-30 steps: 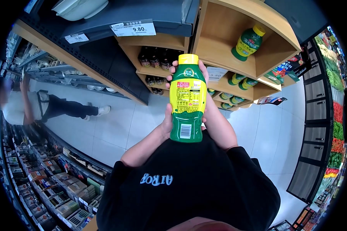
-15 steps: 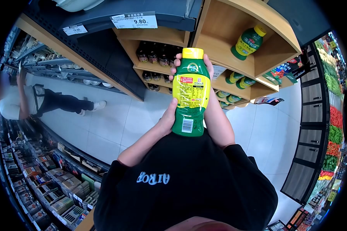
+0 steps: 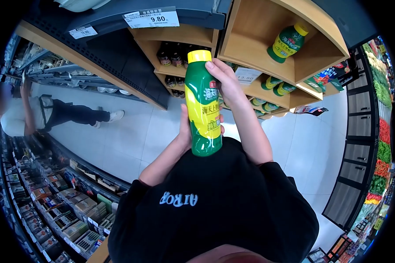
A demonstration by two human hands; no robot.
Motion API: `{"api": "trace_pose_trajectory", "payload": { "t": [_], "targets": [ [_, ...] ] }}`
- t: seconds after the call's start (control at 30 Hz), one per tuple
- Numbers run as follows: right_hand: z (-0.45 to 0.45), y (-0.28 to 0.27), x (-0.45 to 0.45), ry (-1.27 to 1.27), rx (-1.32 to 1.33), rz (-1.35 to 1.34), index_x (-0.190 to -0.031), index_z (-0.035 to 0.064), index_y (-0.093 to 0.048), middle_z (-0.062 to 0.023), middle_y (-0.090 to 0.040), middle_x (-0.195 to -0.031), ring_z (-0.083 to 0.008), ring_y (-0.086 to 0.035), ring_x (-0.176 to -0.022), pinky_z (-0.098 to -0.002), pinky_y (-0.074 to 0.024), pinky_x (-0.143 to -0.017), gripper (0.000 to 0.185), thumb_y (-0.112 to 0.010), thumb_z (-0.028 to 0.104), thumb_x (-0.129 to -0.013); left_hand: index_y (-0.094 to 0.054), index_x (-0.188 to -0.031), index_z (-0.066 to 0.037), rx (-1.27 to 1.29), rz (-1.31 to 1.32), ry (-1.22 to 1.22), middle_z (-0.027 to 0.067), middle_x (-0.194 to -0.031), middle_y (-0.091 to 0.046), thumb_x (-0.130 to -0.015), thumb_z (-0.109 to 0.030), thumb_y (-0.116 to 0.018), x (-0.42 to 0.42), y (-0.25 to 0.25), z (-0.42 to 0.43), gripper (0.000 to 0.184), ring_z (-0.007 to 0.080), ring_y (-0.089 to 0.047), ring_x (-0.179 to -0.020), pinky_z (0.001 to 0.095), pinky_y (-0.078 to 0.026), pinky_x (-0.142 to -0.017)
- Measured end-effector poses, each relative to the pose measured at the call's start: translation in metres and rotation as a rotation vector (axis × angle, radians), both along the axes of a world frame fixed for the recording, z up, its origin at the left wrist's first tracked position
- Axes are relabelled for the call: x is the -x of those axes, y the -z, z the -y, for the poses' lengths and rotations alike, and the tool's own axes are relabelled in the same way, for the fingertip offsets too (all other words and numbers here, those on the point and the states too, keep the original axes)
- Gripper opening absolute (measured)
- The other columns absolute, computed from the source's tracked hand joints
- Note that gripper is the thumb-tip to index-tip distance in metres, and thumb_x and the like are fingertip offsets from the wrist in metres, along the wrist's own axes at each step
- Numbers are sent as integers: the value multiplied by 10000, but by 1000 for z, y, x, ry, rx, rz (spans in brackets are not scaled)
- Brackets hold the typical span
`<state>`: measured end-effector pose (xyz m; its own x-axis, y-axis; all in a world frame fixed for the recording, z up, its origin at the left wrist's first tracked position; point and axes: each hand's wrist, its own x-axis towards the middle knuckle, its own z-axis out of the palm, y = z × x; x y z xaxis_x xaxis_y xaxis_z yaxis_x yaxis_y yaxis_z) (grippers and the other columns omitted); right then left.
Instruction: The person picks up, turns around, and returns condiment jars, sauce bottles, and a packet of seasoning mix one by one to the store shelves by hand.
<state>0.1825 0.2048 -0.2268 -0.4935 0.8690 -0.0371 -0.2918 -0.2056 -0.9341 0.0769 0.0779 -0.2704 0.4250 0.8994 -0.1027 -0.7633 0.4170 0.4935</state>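
Between both hands is a green oyster sauce squeeze bottle with a yellow cap and a yellow label, its front turned partly up to me. My right hand grips the upper body on the right, thumb just below the cap; its other fingers are mostly hidden. From the lower left, my left hand supports the bottle, thumb along the side and fingertips showing past the right edge. A matching bottle stands in the wooden shelf compartment at the upper right.
Below that compartment, more green bottles line lower shelves, by a price tag. Dark jars fill the shelf to the left. Another person stands in the left aisle. Packaged goods lie lower left; vegetables are far right.
The bottle has turned from its back label toward its front and shifted slightly left. My right hand has come round from behind to its right side, thumb now on top.
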Motion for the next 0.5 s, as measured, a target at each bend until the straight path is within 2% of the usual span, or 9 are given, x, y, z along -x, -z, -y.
{"api": "trace_pose_trajectory", "payload": {
  "t": [0.07,0.1,0.2,0.23,0.33,0.37,0.47,0.5],
  "targets": [
    [2,3,0,14,74,-111,-1122,-15,-531,-80,-623,-933,-123,-612,-861,-254,-502,-766,482,-632,370,-851,-389,-1265,17,-34,156,59,148,-974,-536,-709,-874,-244,0,-3,-2,1060,298,-600,-846,387,-504,-708],
    [2,3,-1,-26,121,-163,-1165,-18,-482,-100,-606,-979,-140,-615,-878,-274,-513,-776,497,-636,340,-855,-393,-1267,28,-39,218,97,160,-958,-538,-671,-893,-294,2,1,-5,1101,320,-597,-832,429,-496,-719],
    [7,4,2,-13,164,-198,-1202,-14,-423,-122,-580,-1030,-158,-620,-892,-284,-522,-780,539,-651,323,-849,-379,-1274,35,-56,619,308,159,-964,-533,-647,-879,-398,-2,11,-13,1109,347,-589,-837,479,-471,-765],
    [10,1,1,-15,170,-187,-1218,-15,-381,-139,-560,-1053,-169,-617,-911,-283,-525,-777,581,-665,325,-842,-352,-1305,36,-30,768,401,152,-986,-524,-629,-843,-497,-4,20,-15,1119,368,-582,-852,510,-437,-816],
    [15,-5,4,56,111,-66,-1219,-23,-372,-142,-563,-1043,-174,-615,-917,-277,-528,-765,594,-667,327,-841,-352,-1273,3,-20,759,445,105,-919,-528,-732,-660,-598,-4,23,-15,890,318,-584,-769,476,-428,-794],
    [16,-7,3,52,100,-49,-1215,-23,-369,-146,-561,-1036,-183,-613,-922,-284,-524,-779,593,-665,332,-843,-354,-1260,-5,-31,732,456,97,-907,-527,-736,-637,-610,-4,26,-16,860,312,-584,-761,470,-432,-780],
    [17,-10,0,45,83,-57,-1253,-32,-359,-148,-558,-1079,-171,-611,-919,-276,-514,-785,618,-659,328,-850,-355,-1260,-3,-70,700,451,107,-920,-530,-760,-676,-554,-5,23,-18,862,318,-588,-774,450,-442,-786],
    [18,-9,-2,23,77,-42,-1265,-32,-362,-143,-560,-1089,-169,-607,-927,-278,-510,-790,624,-660,326,-849,-352,-1275,11,-73,617,376,130,-953,-532,-732,-729,-520,-4,21,-17,933,329,-588,-825,439,-452,-793]
  ]
}}
